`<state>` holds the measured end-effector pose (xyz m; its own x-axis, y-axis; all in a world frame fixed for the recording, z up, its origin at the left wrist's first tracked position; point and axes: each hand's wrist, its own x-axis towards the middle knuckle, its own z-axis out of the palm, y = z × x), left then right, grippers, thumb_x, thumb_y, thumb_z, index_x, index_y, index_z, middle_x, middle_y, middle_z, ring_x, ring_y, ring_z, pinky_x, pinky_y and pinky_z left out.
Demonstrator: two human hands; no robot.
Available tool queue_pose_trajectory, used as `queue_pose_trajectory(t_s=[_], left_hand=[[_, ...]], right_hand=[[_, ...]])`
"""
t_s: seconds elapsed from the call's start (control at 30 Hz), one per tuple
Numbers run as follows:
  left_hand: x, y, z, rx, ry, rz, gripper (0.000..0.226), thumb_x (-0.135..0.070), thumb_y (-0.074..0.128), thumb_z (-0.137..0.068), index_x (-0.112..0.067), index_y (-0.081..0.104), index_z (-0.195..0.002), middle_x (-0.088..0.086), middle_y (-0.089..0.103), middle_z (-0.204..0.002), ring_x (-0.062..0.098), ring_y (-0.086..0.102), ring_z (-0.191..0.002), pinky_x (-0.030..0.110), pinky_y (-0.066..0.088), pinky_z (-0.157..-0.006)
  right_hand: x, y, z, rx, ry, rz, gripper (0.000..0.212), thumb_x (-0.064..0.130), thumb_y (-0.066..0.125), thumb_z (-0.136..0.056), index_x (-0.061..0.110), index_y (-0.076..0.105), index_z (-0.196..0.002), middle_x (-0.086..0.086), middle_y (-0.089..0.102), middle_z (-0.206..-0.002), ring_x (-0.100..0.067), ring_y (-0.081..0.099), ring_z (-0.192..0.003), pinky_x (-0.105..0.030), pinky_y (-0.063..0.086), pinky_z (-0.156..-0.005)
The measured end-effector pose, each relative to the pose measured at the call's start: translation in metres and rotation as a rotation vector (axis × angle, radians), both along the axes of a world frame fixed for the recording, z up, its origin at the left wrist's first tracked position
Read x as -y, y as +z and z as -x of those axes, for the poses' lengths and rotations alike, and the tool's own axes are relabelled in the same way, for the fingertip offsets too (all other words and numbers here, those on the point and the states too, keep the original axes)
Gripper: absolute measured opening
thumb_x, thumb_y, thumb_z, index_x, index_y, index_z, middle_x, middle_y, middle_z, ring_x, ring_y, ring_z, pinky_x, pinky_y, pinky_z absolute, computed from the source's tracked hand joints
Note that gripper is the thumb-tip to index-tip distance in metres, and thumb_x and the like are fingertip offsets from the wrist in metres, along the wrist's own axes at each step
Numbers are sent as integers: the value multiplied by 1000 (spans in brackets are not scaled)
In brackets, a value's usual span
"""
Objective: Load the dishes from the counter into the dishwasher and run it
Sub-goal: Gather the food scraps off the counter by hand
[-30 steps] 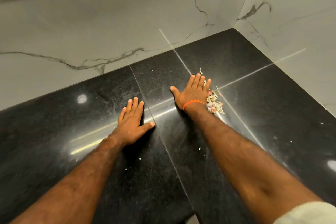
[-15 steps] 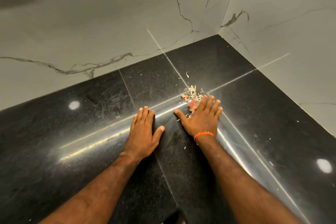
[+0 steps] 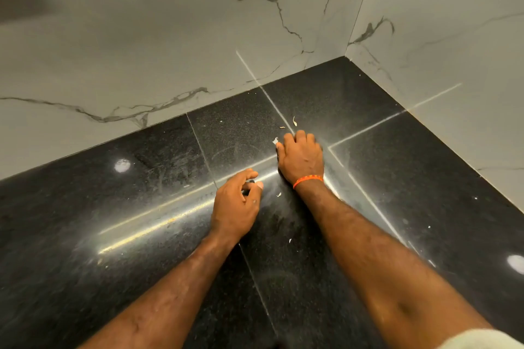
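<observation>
Two bare hands are on a shiny black table [image 3: 113, 235] in the corner of a room. The right hand [image 3: 302, 157] is near the middle of the frame, a bit to the right. It lies palm down on the table with its fingers bent over, cupped on the black top. I cannot tell if it holds anything under the palm. An orange band [image 3: 307, 180] goes around its wrist. A small white scrap [image 3: 275, 141] sits just beside its thumb side, touching or almost touching.

The left hand [image 3: 236, 202] is just below and left of the right hand, close but apart. Its fingers are loosely curled and the thumb points up toward the right hand. It holds nothing that I can see.

Some tiny scraps lie on the table. One pale bit [image 3: 295, 121] and one brown bit [image 3: 282, 127] are just above the right hand. Another small bit [image 3: 279, 194] lies between the two wrists.

Grey marble walls [image 3: 141, 51] with dark lines fill the top of the frame. No dishes or dishwasher show.
</observation>
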<state>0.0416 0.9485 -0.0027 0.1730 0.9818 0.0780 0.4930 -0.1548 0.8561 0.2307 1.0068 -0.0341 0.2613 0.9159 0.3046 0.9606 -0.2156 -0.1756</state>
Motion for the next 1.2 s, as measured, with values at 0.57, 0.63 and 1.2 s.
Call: queue_pose_trajectory(t_s=[0.57, 0.63, 1.2], left_hand=[[-9, 21, -45, 991, 173, 869, 45, -34, 49, -104, -18, 79, -76, 1, 72, -73, 11, 69, -65, 25, 56, -60], [-12, 27, -46, 1189, 151, 967, 54, -42, 43, -105, -16, 78, -73, 3, 71, -78, 15, 70, -74, 29, 56, -73], [-27, 20, -32, 1255, 369, 1032, 34, -23, 43, -103, 2, 65, -98, 19, 73, -87, 32, 73, -81, 40, 60, -68]], right_hand=[[44, 49, 65, -806, -165, -86, 70, 75, 54, -84, 12, 42, -57, -4, 52, -51, -26, 52, -56, -38, 42, -52], [46, 54, 80, -855, -166, -138, 67, 70, 55, -88, 11, 42, -57, -2, 50, -51, -25, 50, -56, -40, 42, -54], [39, 41, 25, -570, -178, -259, 29, 39, 49, -95, 21, 69, -105, -2, 69, -113, -27, 57, -112, -33, 38, -93]])
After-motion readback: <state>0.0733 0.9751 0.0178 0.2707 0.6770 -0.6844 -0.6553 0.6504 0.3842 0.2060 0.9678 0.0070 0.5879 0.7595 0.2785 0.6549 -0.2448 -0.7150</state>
